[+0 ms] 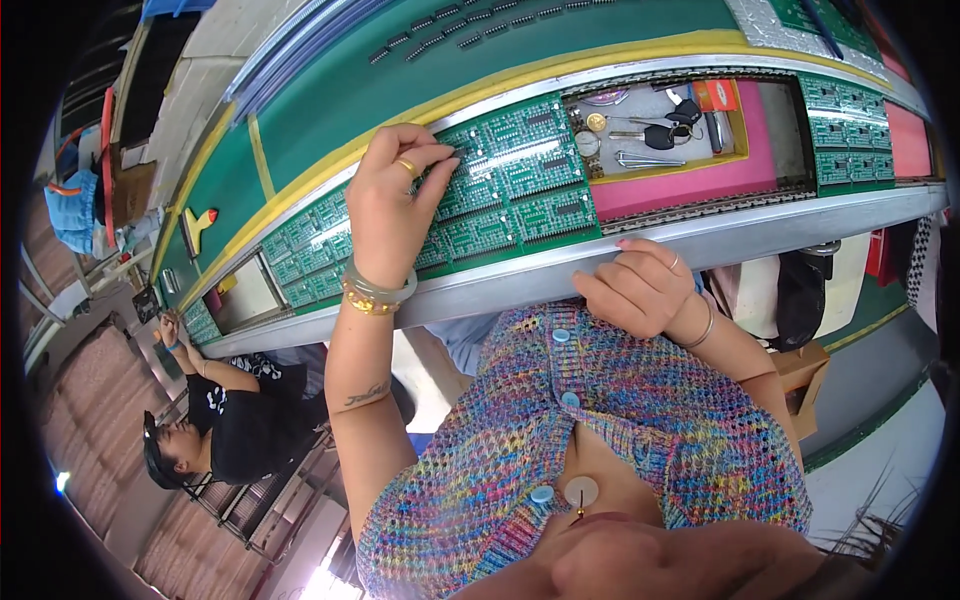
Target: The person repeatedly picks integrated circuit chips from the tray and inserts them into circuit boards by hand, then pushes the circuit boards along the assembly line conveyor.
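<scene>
My left hand (398, 200) is over a panel of green circuit boards (520, 170). Its thumb and index finger are pinched together just above the boards; anything between them is too small or hidden to make out. My right hand (637, 290) rests at the near metal rail (480, 288), fingers curled in and fingertips by the rail's edge. What it may hold is hidden. Small black chips (425, 47) lie in rows on the green mat beyond the rail.
Right of the boards, a yellow-edged box (670, 172) with keys (665, 135) sits on a pink sheet (690, 195) between the rails. More green boards (850, 130) stand farther right. At far left a co-worker (250, 420) sits along the line, near a yellow-handled tool (198, 232).
</scene>
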Tool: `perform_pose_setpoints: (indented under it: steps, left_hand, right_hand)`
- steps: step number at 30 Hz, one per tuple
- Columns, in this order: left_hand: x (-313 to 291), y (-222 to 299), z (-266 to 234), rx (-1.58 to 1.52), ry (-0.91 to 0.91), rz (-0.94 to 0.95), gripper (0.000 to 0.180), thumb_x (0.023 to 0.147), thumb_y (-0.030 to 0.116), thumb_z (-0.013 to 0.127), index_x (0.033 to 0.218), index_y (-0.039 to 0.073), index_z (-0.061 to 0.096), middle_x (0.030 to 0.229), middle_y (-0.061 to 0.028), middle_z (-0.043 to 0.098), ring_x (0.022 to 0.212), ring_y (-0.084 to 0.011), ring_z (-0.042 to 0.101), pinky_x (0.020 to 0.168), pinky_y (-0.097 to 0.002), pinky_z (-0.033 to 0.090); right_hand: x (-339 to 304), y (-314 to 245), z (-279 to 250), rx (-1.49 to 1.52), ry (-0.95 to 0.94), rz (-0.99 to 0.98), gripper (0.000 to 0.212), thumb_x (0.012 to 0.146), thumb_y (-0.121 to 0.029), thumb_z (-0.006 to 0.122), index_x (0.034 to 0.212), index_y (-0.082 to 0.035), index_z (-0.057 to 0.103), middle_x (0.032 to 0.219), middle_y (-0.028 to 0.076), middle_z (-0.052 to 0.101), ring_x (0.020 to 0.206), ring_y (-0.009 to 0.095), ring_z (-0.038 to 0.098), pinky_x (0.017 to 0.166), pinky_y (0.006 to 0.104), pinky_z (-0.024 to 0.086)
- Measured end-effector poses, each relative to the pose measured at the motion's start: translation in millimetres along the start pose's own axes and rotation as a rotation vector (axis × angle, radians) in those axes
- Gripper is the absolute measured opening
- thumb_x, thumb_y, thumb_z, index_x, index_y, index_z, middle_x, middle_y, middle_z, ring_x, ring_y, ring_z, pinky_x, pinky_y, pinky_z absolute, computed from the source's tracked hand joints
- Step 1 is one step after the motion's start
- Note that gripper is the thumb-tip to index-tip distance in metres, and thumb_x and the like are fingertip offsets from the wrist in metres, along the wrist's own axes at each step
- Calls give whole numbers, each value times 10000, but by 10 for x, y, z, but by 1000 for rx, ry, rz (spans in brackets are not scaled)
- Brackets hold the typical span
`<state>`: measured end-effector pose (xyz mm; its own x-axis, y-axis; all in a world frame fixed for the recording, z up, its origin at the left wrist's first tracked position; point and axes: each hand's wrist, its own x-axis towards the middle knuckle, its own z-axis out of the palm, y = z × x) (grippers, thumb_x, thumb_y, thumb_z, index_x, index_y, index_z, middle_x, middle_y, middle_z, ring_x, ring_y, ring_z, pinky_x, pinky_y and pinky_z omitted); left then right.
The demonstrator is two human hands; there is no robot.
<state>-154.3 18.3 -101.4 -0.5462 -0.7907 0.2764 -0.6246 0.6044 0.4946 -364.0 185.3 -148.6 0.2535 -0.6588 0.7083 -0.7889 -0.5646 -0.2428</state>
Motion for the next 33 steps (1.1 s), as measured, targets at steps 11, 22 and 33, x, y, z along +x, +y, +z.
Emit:
perform_pose_setpoints:
  steps: [11,22,33]
  left_hand:
    - [1,15,62,58,8,0,119,730,50,763,835,25,712,894,-56,610,760,-216,624,653,-321,508]
    - [-38,47,71,265,-13,208,76,768,41,718,843,39,704,895,-56,601,801,-240,601,639,-344,502]
    - [651,-368,122,122,258,-6,111,788,130,744,867,57,719,904,-44,626,700,-202,626,662,-313,512]
  right_hand:
    - [1,-7,-6,-2,-4,5,204,759,-144,605,937,-126,702,772,-23,579,710,117,556,803,296,515]
    - [10,-1,-8,7,7,5,198,752,-143,605,924,-125,701,773,-28,580,701,111,558,801,294,512]
    - [-11,9,16,-15,11,-3,200,757,-146,605,930,-126,703,755,-22,573,710,118,553,805,293,511]
